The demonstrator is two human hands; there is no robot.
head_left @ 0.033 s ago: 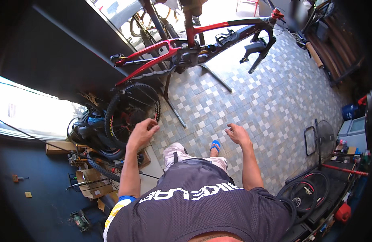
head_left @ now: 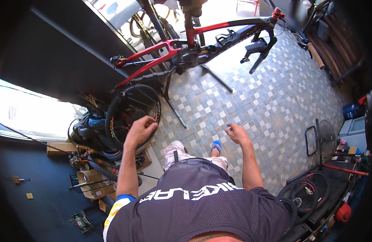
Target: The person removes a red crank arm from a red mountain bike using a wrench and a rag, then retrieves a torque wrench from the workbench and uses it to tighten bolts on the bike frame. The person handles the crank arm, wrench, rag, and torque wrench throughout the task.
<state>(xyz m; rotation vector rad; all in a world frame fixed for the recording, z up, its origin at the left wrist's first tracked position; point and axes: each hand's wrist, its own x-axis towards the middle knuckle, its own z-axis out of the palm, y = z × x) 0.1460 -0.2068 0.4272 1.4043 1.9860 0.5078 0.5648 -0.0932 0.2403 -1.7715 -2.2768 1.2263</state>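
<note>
My left hand hangs in the air with loosely bent fingers and the thumb apart; nothing shows in it. It appears in front of a bicycle wheel with a black knobby tyre, and I cannot tell whether they touch. Over the tiles, my right hand is held out empty, its fingers slightly curled and spread. Ahead of both hands, a red and black bicycle frame without wheels is held up on a stand. A bottle cage is fixed to the frame.
Two stand legs reach across the tiled floor. A slatted bench stands far right. On the right are a fan, a wheel and a red container. A cardboard box lies at the left.
My left hand and forearm have shifted slightly to the left. My right hand, the bicycle frame and the wheel look unchanged.
</note>
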